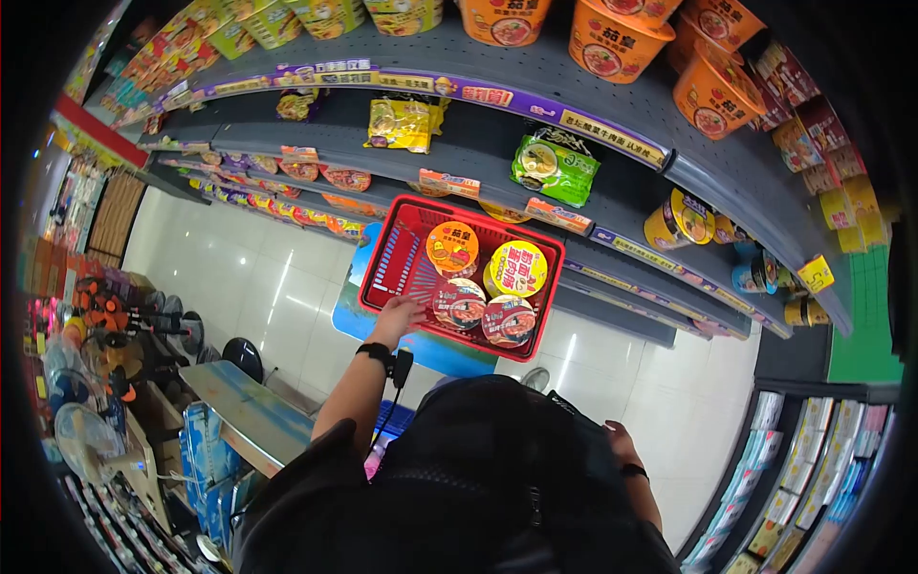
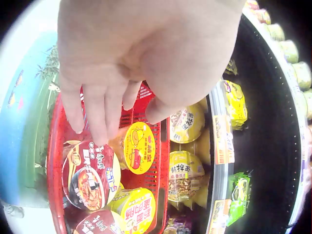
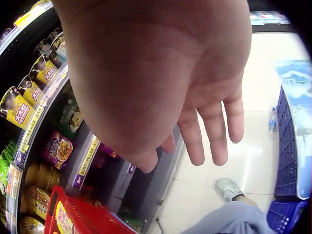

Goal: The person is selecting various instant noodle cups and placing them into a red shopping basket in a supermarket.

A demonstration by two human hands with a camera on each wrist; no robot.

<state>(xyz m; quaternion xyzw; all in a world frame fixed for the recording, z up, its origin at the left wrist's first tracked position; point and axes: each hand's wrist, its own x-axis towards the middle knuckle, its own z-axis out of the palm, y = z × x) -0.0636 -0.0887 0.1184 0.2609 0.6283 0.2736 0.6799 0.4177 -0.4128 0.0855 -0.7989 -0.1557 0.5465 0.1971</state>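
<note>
A red shopping basket (image 1: 394, 256) holds several instant noodle bowls. One has an orange lid (image 1: 451, 245), another a yellow lid (image 1: 516, 268), and two have maroon lids (image 1: 460, 304). At the basket's near left side is my left hand (image 1: 400, 316), its fingers extended over the rim. The left wrist view shows those fingertips right at a maroon-lidded bowl (image 2: 91, 178), with nothing gripped. My right hand (image 1: 622, 443) hangs low beside my body, away from the basket. Its fingers (image 3: 212, 131) are loosely extended and hold nothing in the right wrist view.
Shelves ahead carry orange noodle tubs (image 1: 612, 53), a yellow packet (image 1: 402, 124), a green packet (image 1: 555, 170) and a yellow cup (image 1: 681, 222). Beneath the basket is a blue printed surface (image 1: 349, 320). A bench-like table (image 1: 247, 394) stands to the left, and a low goods rack (image 1: 794, 469) at right.
</note>
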